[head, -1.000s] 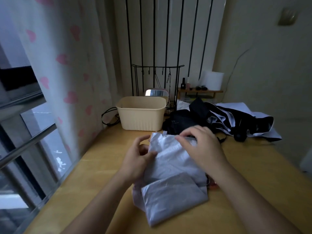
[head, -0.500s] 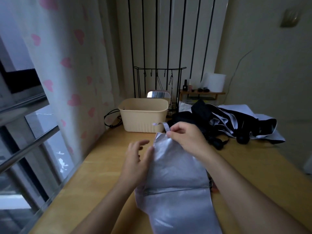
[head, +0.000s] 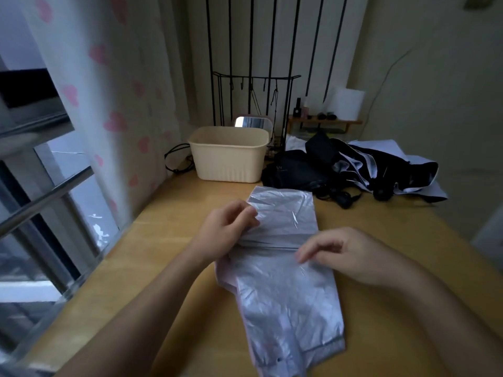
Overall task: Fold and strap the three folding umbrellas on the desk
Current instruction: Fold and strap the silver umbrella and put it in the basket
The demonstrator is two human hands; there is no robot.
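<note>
A silver-grey folding umbrella (head: 283, 270) lies flat and lengthwise on the wooden desk (head: 152, 240), its canopy smoothed into a long strip. My left hand (head: 226, 232) pinches a fold of the canopy at its left edge. My right hand (head: 345, 254) rests with curled fingers on the canopy's right edge, near a crease. Behind, a black folding umbrella (head: 296, 168) lies crumpled. Next to it, on the right, a black-and-white umbrella (head: 392, 170) is spread loosely, its handle knob (head: 382, 193) toward me.
A cream plastic basket (head: 230, 153) stands at the back of the desk, with a small mirror (head: 253, 123) and a black wire rack (head: 255, 104) behind it. A small wooden shelf (head: 324, 122) holds bottles. A heart-print curtain (head: 103, 104) and a window rail (head: 46, 200) are on the left.
The umbrella canopy has been laid out flat. My right hand let go of the strap at the far end and came back to the middle; my left hand now pinches the left edge.
</note>
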